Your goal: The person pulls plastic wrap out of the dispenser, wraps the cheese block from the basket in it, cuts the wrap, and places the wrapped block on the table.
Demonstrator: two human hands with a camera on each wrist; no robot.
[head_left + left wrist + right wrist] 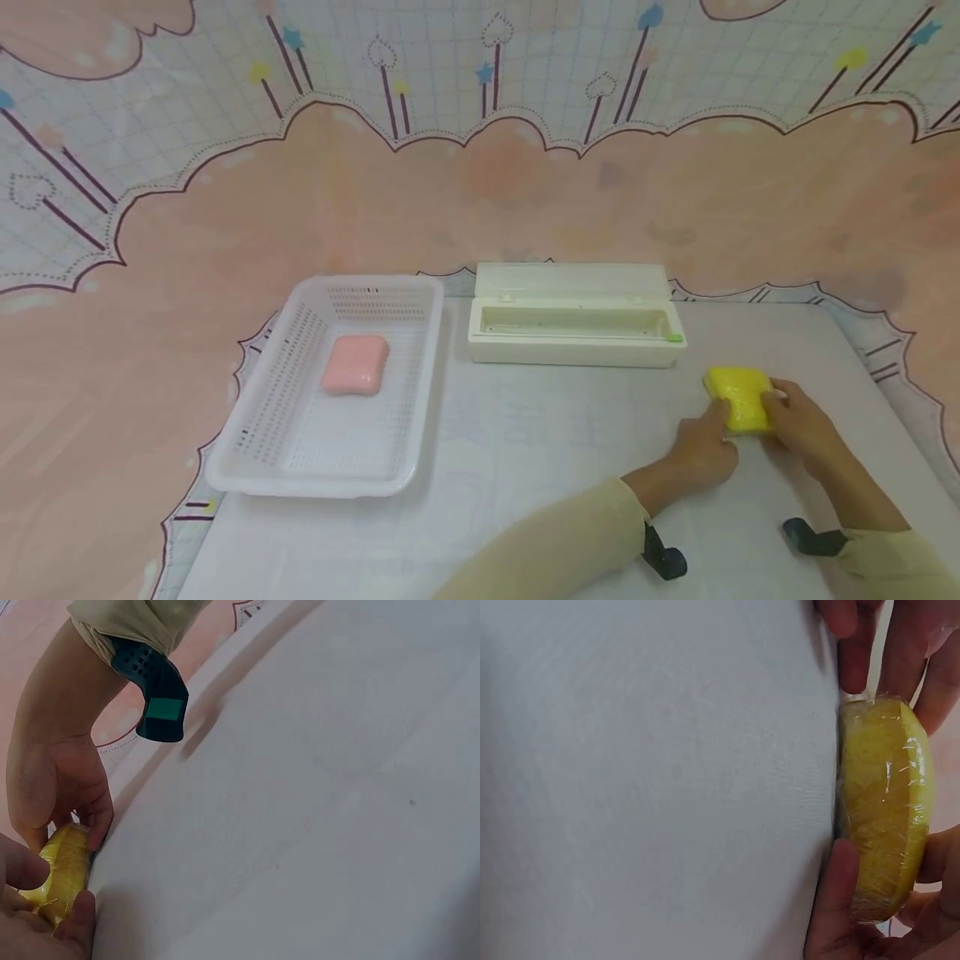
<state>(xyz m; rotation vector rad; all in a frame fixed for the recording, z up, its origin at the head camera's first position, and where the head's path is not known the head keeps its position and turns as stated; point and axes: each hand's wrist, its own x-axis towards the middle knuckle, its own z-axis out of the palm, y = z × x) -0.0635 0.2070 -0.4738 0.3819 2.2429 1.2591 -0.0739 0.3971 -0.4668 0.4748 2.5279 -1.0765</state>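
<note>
A yellow rounded block [738,400] wrapped in clear, shiny film rests on the white tabletop at the right. My left hand [701,450] grips its near left side, thumb on top. On the right side, my right hand [806,421] holds it between thumb and fingers. In the left wrist view both hands close in on the yellow block [66,870] from opposite ends. Crinkled film shows along the side of the block [881,802] in the right wrist view. What exactly the block is cannot be told.
A white perforated basket [315,485] stands at the left, with a pink rounded block [356,365] inside. Behind the middle of the table [525,442] lies a long cream box [573,352], lid raised, with a green slider [675,338]. Patterned cloth hangs behind.
</note>
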